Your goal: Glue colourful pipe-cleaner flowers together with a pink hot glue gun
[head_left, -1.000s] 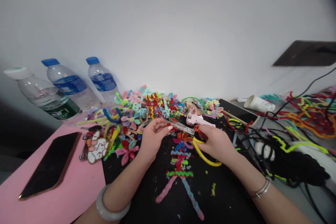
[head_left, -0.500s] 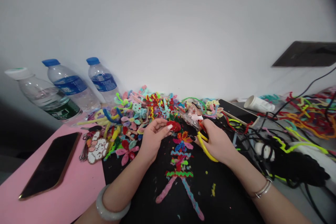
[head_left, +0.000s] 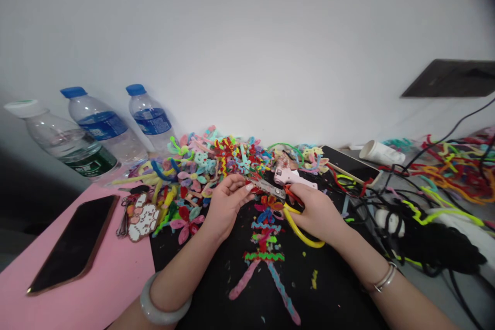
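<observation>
My right hand (head_left: 315,211) grips yellow-handled scissors (head_left: 288,206), whose metal blades point left toward my left hand. My left hand (head_left: 228,201) is closed in a pinch on a small red pipe-cleaner piece at the blade tips. Below both hands a pipe-cleaner figure (head_left: 266,252) in red, blue, green and pink lies flat on a black mat (head_left: 340,294). Behind the hands sits a heap of coloured pipe-cleaner flowers (head_left: 209,165).
Three water bottles (head_left: 104,129) lie at the back left. A phone (head_left: 73,242) and a beaded charm (head_left: 144,220) rest on a pink sheet (head_left: 112,289). A pink glue gun (head_left: 292,176), another phone (head_left: 350,165), black cables and loose pipe cleaners (head_left: 456,170) crowd the right.
Half a second ago the scissors were pulled back to the right, away from the red piece. Now their blades are again at my left fingertips. My left hand stayed put.
</observation>
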A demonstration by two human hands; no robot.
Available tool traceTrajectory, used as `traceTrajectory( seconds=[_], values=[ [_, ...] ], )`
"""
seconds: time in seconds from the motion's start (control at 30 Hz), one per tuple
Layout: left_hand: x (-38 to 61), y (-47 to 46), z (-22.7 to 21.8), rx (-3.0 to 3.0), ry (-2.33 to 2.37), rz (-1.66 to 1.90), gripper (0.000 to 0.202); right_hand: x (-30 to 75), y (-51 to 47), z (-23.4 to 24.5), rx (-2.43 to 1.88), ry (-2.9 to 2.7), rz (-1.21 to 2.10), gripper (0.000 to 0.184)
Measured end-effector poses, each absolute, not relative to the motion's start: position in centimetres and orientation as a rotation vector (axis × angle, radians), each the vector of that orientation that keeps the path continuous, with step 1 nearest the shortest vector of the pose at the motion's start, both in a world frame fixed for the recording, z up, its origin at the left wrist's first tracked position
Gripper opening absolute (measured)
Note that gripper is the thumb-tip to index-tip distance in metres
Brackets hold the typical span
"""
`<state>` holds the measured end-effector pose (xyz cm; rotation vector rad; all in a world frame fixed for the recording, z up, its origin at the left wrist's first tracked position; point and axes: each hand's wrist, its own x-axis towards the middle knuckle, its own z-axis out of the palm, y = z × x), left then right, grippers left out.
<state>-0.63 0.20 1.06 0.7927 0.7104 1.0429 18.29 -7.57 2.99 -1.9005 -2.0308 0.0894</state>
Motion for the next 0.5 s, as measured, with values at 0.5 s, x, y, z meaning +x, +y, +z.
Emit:
traceTrajectory(
  seconds=[0.5],
  values=[
    [-0.73,0.2,0.79,0.827,0.724,1.032,0.023,18.42,-7.6,2.8,-1.977,-2.067,0.021,0.024]
  ],
)
